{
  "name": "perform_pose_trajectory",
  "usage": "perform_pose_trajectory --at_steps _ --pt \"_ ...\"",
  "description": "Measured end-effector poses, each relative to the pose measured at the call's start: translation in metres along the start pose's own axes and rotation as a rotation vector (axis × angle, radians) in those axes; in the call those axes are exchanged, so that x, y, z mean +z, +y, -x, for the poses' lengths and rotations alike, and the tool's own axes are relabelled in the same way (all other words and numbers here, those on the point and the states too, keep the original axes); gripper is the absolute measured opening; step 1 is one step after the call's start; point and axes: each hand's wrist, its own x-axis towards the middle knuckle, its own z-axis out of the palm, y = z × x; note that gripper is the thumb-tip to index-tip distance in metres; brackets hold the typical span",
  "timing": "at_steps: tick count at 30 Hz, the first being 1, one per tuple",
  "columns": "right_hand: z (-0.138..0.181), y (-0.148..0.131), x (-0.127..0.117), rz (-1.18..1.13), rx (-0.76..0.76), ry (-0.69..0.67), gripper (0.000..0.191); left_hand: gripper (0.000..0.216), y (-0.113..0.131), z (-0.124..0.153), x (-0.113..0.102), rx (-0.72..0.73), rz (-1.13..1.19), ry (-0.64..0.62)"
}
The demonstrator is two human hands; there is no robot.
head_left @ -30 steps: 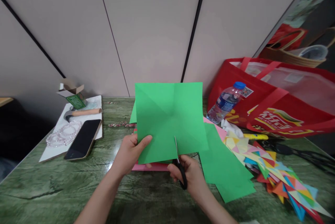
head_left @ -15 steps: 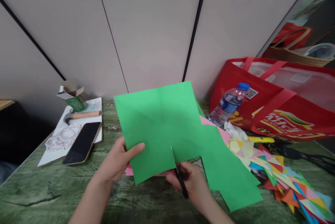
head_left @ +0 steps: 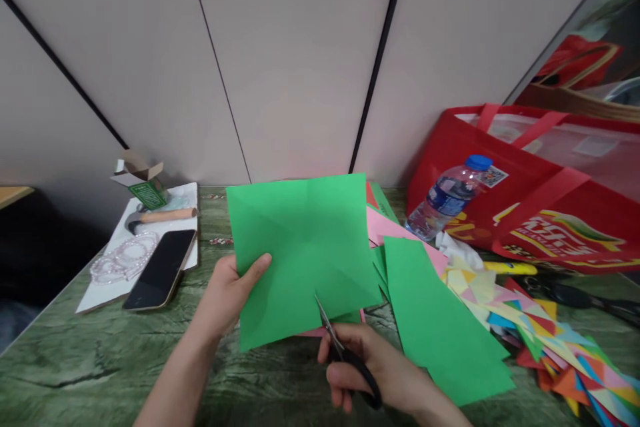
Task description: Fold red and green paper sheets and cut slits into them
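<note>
A large sheet of green paper (head_left: pixel 305 234) is held up by its left edge in my left hand (head_left: pixel 235 294), thumb on the front and fingers behind. My right hand (head_left: pixel 365 360) is closed round the black handles of a pair of scissors (head_left: pixel 333 334). The scissors' blades are at the sheet's lower edge, with a tip showing against the paper's front. Cut green paper pieces (head_left: pixel 440 320) lie on the table to the right. Pink paper (head_left: pixel 390 224) shows behind the sheet; the rest of it is hidden.
A water bottle (head_left: pixel 447 197) leans against a red bag (head_left: pixel 540 174) on the right, near a heap of folded coloured paper (head_left: pixel 560 340) and black scissors (head_left: pixel 575 297). At left are a phone (head_left: pixel 160 270), a hammer (head_left: pixel 163 215), a beaded string (head_left: pixel 125 257) and a small box (head_left: pixel 143 184).
The scissors have opened and shifted a little lower at the sheet's bottom edge. The sheet has tilted, and its right edge stands apart from the green pieces on the right.
</note>
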Motion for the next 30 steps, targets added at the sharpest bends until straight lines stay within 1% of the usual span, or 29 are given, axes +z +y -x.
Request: perform_pose_trajectory --at_steps 2,5,7,10,11,15,17,20,22,25,30 --pt "0.001 0.000 -0.001 -0.003 -0.013 0.022 0.038 0.040 0.001 0.000 0.000 0.005 -0.010 0.017" --pt "0.002 -0.001 -0.001 -0.030 -0.068 0.074 0.039 0.039 0.002 0.000 0.000 0.012 -0.009 0.011" --pt "0.004 -0.001 -0.003 -0.037 -0.069 0.045 0.037 0.038 0.002 0.000 -0.001 0.026 -0.005 0.015" --pt "0.007 0.000 -0.008 -0.053 -0.018 -0.081 0.038 0.040 0.001 -0.001 -0.003 0.046 -0.011 0.065" --pt "0.007 0.000 -0.010 -0.068 -0.026 -0.096 0.038 0.040 0.001 -0.002 -0.004 0.052 -0.015 0.080" --pt "0.007 0.003 -0.015 -0.086 -0.148 -0.028 0.038 0.037 0.002 -0.002 -0.004 0.047 -0.011 0.068" --pt "0.006 0.004 -0.015 -0.057 -0.158 -0.017 0.045 0.036 0.004 0.000 -0.002 0.016 0.023 0.039" --pt "0.004 0.006 -0.015 -0.027 -0.164 -0.031 0.064 0.037 0.007 0.002 0.001 -0.049 0.089 0.000" --pt "0.004 0.006 -0.014 -0.009 -0.170 -0.054 0.070 0.037 0.008 0.003 0.002 -0.069 0.117 -0.005" --pt "0.004 0.004 -0.013 0.032 -0.169 -0.050 0.068 0.036 0.009 0.003 0.002 -0.071 0.131 0.004" --pt "0.003 0.002 -0.010 0.069 -0.181 0.006 0.062 0.037 0.009 0.005 0.004 -0.088 0.108 -0.002"
